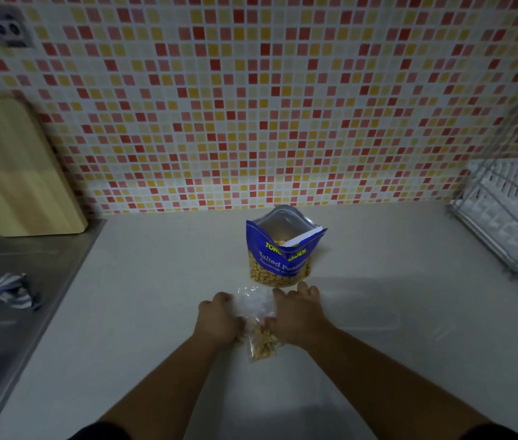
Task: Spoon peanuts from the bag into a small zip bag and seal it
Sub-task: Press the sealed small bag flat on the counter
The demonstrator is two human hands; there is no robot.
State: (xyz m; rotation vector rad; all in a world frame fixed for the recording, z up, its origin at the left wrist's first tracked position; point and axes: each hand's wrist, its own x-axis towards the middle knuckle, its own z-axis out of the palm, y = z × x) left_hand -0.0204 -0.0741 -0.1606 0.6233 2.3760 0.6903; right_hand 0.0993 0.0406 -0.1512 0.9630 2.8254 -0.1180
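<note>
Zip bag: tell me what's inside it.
Peanuts fill the near end of the zip bag; its far end looks empty. Both hands, left and right, cover its sides, hiding what lies there.

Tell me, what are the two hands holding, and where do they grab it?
Both the left hand and the right hand hold the small zip bag of peanuts, each gripping one side near its middle, above the nuts.

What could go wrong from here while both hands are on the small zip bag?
The small zip bag already holds peanuts, gripped by the left hand and right hand; squeezing before the zip closes could push nuts onto the counter. The big peanut bag stands open just beyond the knuckles, so a forward nudge might tip it.
</note>
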